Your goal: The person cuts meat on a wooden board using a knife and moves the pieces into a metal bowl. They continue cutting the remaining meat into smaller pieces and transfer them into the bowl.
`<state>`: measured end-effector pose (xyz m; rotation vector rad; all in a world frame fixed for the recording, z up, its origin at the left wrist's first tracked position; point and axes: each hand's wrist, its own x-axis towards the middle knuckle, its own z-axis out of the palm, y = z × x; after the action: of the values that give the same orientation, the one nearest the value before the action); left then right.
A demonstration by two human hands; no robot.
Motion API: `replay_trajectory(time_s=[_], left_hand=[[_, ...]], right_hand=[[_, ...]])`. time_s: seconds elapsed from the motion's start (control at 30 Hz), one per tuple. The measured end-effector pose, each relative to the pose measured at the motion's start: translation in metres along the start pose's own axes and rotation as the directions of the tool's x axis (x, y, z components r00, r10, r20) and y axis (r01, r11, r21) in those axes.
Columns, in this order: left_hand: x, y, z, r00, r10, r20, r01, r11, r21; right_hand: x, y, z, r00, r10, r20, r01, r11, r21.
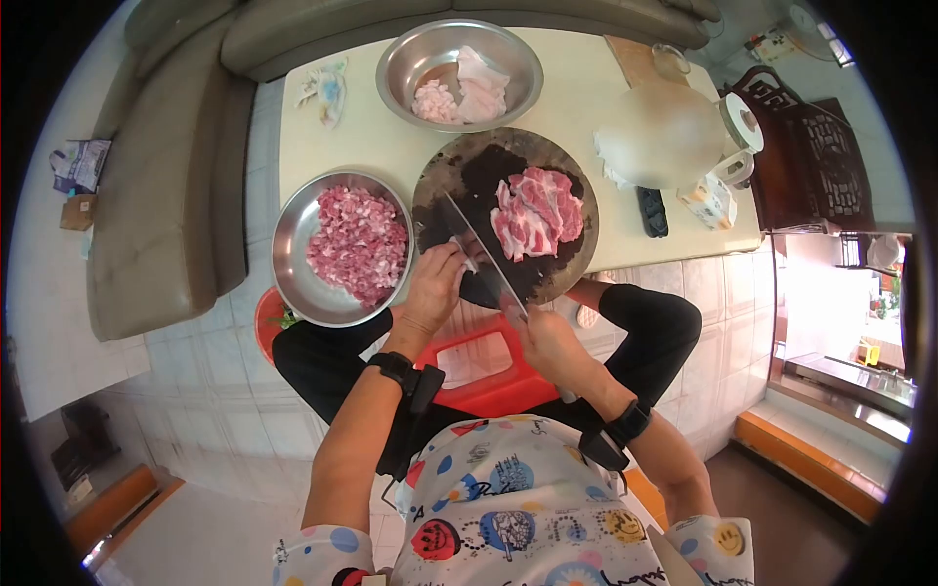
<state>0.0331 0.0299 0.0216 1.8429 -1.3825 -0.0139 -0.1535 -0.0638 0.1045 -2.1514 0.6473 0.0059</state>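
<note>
My right hand [554, 344] is wrapped round the handle of a cleaver [486, 256], whose blade points up and left over the round dark cutting board [459, 161]. At the board's lower left edge, the fingers of my left hand [438, 285] pinch a small pale piece of meat [465, 256] beside the blade. A large piece of raw meat [536, 212] lies on the right half of the board. Diced meat [358, 244] fills much of a steel bowl [293, 284] to the left.
Behind the board, a steel basin [389, 75] holds pale pieces [482, 86]. On the table's right stand a white jug [740, 124], a black object [652, 212] and a tissue pack [709, 202]. A red stool [474, 366] is between my knees.
</note>
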Motion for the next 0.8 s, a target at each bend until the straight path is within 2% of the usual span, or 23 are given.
replay_trajectory(time_s=[0.1, 0.2, 0.27, 0.4, 0.47, 0.53, 0.67, 0.73, 0.8], left_hand=[[0.003, -0.001, -0.001, 1.000, -0.011, 0.025, 0.012, 1.000, -0.025], [0.005, -0.002, -0.001, 1.000, -0.004, 0.031, 0.006, 0.999, -0.036], [0.006, 0.000, -0.002, 1.000, 0.011, 0.024, -0.010, 0.999, -0.035], [0.005, 0.003, 0.001, 1.000, -0.009, 0.019, 0.009, 1.000, 0.014], [0.004, 0.003, -0.001, 1.000, -0.002, 0.012, 0.002, 1.000, 0.011], [0.004, 0.003, -0.001, 1.000, 0.008, -0.003, -0.008, 1.000, 0.020], [0.002, 0.004, 0.001, 1.000, 0.004, 0.015, -0.004, 1.000, 0.010], [0.004, 0.003, 0.000, 1.000, -0.001, 0.022, 0.001, 1.000, 0.017], [-0.002, 0.000, 0.000, 0.996, -0.039, 0.085, 0.037, 0.999, 0.020]], right_hand=[[0.028, -0.010, 0.005, 0.996, 0.070, 0.045, -0.065, 0.992, -0.104], [0.067, -0.012, 0.020, 0.999, 0.015, -0.028, -0.019, 0.990, -0.139], [0.087, -0.023, 0.018, 0.992, -0.104, -0.072, 0.093, 0.986, -0.140], [0.077, -0.018, 0.020, 0.994, -0.089, -0.061, 0.079, 0.985, -0.150], [0.049, 0.005, 0.026, 0.998, -0.064, 0.018, 0.066, 0.968, -0.243], [0.014, 0.000, 0.009, 0.997, 0.068, 0.045, -0.057, 0.976, -0.210], [0.011, -0.003, 0.012, 0.995, 0.076, 0.066, -0.053, 0.953, -0.298], [0.050, -0.015, 0.024, 0.997, -0.009, -0.082, -0.016, 0.955, -0.296], [0.088, -0.023, 0.030, 0.993, -0.107, -0.058, 0.087, 0.959, -0.271]])
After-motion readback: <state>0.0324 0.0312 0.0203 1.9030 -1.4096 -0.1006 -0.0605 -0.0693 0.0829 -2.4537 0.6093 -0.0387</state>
